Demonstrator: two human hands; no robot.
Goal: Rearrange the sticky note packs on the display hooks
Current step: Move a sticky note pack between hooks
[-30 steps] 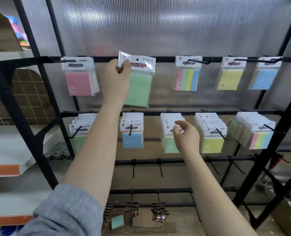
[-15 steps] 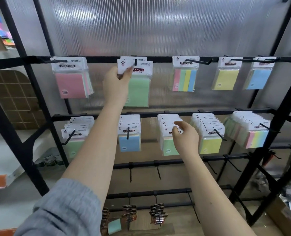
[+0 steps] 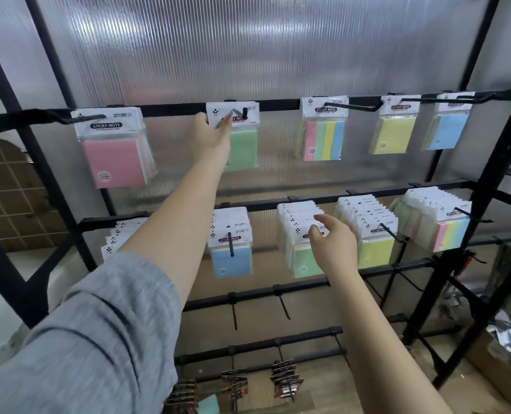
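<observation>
Reaching up to the top rail, the left hand (image 3: pixel 211 137) pinches the white header card of a green sticky note pack (image 3: pixel 242 144), thumb and forefinger closed on the card's left edge just beside the black hook (image 3: pixel 238 112) that passes through its hole. The pack hangs on that hook, second from the left on the top rail (image 3: pixel 278 104), its green pad partly hidden behind the hand. A grey sleeve (image 3: pixel 99 339) covers the upper part of that arm.

Lower down, the right hand (image 3: pixel 333 245) hovers in front of the green packs (image 3: pixel 300 234) on the middle rail, fingers loosely spread and slightly bent, holding nothing; whether the fingertips touch the front card cannot be told.

Along the top rail also hang a pink pack (image 3: pixel 114 147) at the left, a striped multicolour pack (image 3: pixel 324 130), a yellow pack (image 3: pixel 393 127) and a blue pack (image 3: pixel 448 124). The middle rail carries a partly hidden row behind the left forearm, then blue packs (image 3: pixel 230 243), the green ones, yellow packs (image 3: pixel 367 231) and striped packs (image 3: pixel 436 222). Below these are bare hooks (image 3: pixel 234 312), and at the bottom some small dark items (image 3: pixel 284 380) too blurred to identify. A ribbed translucent panel (image 3: pixel 248 49) backs the black rack
</observation>
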